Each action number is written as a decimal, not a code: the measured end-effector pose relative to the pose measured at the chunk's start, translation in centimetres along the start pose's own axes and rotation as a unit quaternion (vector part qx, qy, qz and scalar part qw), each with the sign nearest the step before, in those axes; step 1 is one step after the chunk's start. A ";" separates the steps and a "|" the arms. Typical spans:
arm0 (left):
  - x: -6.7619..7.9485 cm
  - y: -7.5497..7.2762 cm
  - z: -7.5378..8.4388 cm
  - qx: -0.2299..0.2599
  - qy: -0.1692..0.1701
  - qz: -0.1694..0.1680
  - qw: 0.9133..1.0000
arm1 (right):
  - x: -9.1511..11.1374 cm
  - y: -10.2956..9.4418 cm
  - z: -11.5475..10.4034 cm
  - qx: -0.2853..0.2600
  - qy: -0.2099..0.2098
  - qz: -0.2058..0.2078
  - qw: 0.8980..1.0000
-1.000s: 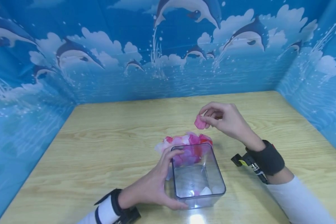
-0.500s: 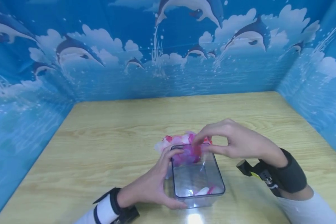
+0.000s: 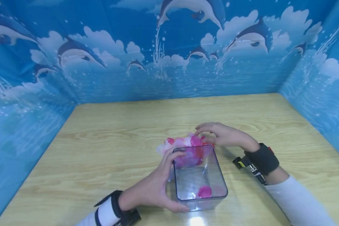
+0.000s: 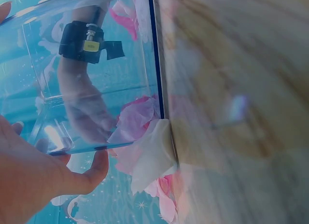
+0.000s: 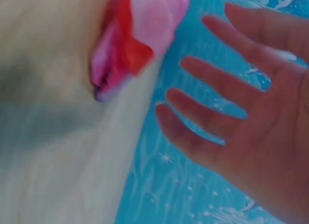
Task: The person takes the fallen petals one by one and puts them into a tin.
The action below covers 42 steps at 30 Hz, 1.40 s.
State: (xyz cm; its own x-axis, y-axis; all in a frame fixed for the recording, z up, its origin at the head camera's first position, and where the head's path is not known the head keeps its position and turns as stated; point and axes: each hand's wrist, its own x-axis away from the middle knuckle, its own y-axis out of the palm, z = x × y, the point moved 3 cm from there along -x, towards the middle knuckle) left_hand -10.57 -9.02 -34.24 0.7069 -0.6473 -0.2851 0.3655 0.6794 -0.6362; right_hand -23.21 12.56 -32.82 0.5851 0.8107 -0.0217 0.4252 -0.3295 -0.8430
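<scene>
A clear square plastic box (image 3: 214, 204) stands near the front of the table, its top facing up. My left hand (image 3: 155, 185) grips its left side, fingers over the far rim corner and thumb low at the near side. Inside, at the bottom, lies a bright pink petal (image 3: 204, 191). Behind the box is a heap of pink, white and red artificial petals (image 3: 186, 141), partly seen through its wall. My right hand (image 3: 224, 135) hovers at the heap's right edge. In the right wrist view its fingers are spread and relaxed, holding nothing, beside the petals (image 5: 149, 26).
The wood-grain table (image 3: 110, 138) runs back to a blue dolphin-print cloth (image 3: 169, 75) hanging behind and along both sides. Black straps with small cameras sit on both wrists, the right wrist strap (image 3: 262, 158) beside the box.
My right hand pinched a pink petal over the heap, came over the box and let it go inside. It has since moved back to the heap. My left hand stays on the box.
</scene>
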 end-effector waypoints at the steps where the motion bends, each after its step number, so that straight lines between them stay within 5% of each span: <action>1: 0.0 0.0 0.0 0.000 0.002 0.001 1.000 | -0.1 0.3 0.0 -0.001 -0.003 -0.012 1.000; 6: 0.0 -0.1 0.1 0.002 0.007 -0.001 1.000 | -0.2 1.3 -0.2 0.014 -0.004 -0.065 0.998; 9: 0.0 -0.1 0.1 0.006 0.006 -0.002 1.000 | -0.4 1.3 -0.1 0.029 0.003 -0.047 0.998; 14: 0.0 -0.1 0.1 0.007 0.009 -0.002 1.000 | -0.8 -0.2 -0.2 0.029 0.021 0.104 0.994; 18: -0.1 -0.1 0.1 0.006 0.008 -0.002 1.000 | -0.3 -1.9 -1.1 0.017 0.020 0.250 0.968; 21: -0.1 -0.1 0.1 0.004 0.010 -0.001 1.000 | 0.4 -3.0 -2.2 0.006 0.005 0.293 0.956; 27: 0.0 -0.2 0.0 -0.001 0.014 0.002 1.000 | 1.4 -4.1 -5.2 -0.021 -0.054 0.271 0.961; 35: -0.1 -0.2 0.1 0.007 0.030 0.000 1.000 | 1.4 -2.8 -8.4 -0.043 -0.162 0.129 0.977; 38: -0.1 -0.2 0.1 0.003 0.037 0.002 0.999 | 1.3 -2.6 -8.4 -0.044 -0.175 0.127 0.975; 42: -0.1 -0.2 0.1 0.000 0.033 0.004 0.999 | 1.1 -3.0 -7.0 -0.032 -0.141 0.186 0.972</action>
State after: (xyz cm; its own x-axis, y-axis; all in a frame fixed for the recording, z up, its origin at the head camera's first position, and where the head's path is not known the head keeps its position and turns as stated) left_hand -10.66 -9.04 -34.04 0.6681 -0.6631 -0.3375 0.3595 0.6848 -0.6338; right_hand -19.07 11.04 -26.54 0.4988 0.7266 -0.4725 0.2675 -0.6476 -0.7135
